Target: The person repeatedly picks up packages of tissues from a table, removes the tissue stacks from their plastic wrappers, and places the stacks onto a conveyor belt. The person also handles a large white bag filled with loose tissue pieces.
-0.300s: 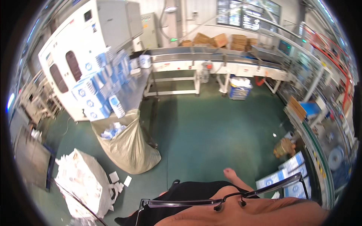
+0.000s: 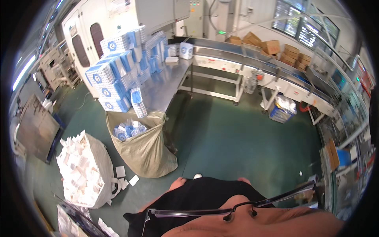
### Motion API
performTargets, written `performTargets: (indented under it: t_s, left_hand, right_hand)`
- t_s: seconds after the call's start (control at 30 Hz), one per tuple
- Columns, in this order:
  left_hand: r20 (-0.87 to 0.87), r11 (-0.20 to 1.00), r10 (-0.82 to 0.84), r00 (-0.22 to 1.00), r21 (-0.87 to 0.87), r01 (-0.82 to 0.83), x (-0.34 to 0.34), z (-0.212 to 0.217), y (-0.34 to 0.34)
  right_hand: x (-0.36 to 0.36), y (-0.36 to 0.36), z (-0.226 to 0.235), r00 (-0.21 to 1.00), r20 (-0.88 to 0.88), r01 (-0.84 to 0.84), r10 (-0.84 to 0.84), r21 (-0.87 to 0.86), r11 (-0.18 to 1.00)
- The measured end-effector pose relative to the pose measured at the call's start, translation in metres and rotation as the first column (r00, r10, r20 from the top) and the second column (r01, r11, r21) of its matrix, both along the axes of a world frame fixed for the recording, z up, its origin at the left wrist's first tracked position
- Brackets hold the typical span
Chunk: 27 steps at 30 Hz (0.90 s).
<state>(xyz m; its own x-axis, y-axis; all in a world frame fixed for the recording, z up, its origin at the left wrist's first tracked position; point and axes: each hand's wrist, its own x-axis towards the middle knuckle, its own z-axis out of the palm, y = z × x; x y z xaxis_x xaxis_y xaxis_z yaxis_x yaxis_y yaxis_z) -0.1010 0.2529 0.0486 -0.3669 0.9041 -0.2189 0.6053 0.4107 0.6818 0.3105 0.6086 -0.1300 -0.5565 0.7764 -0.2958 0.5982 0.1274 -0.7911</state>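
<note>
My left hand (image 2: 178, 183) hangs low at my side, against my black clothing. It is small in view and its fingers do not show clearly. Only a bit of my right hand (image 2: 244, 180) shows past the clothing, its fingers hidden. Neither hand visibly touches any object. Ahead to the left, a beige sack (image 2: 146, 158) holds crumpled blue-and-white plastic wrapping (image 2: 128, 130). Behind it, blue-and-white wrapped packs (image 2: 114, 69) are stacked on a metal table (image 2: 158, 93), with one pack (image 2: 138, 103) leaning at the table's near end.
A white bulk bag (image 2: 103, 166) full of white paper scraps stands at left, with loose paper (image 2: 134, 180) on the floor. A conveyor (image 2: 221, 65) runs along the back, with cardboard boxes (image 2: 270, 46) behind it. A blue basket (image 2: 282, 112) sits beneath; machinery lines the right.
My view has swung left, so the table, sacks and conveyor sit differently in it. My left hand has come into clearer sight, and less of my right hand and forearm shows.
</note>
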Motion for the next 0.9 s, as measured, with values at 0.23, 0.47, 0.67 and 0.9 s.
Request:
performTargets:
  t_s: [0.23,0.47,0.67,0.9]
  left_hand:
    - [-0.058,0.975,-0.175,0.983,-0.15,0.164,-0.15,0.068,0.119]
    - [-0.09,0.964,-0.207,0.974,0.154,0.218,-0.258,0.05,0.29]
    - [-0.085,0.963,-0.159,0.984,0.208,0.174,-0.334,0.088,0.453]
    - [-0.033,0.958,0.24,0.97,0.17,-0.231,-0.422,0.069,0.546]
  right_hand:
    - [-0.104,0.005,0.081,0.926,0.374,0.127,-0.045,-0.198,0.972]
    - [-0.257,0.195,0.077,0.931,0.35,0.162,-0.103,-0.144,0.976]
    - [-0.375,0.405,0.083,0.944,0.33,-0.008,0.001,0.021,1.0]
    - [-0.602,0.701,0.132,0.948,0.252,-0.264,0.195,0.28,0.923]
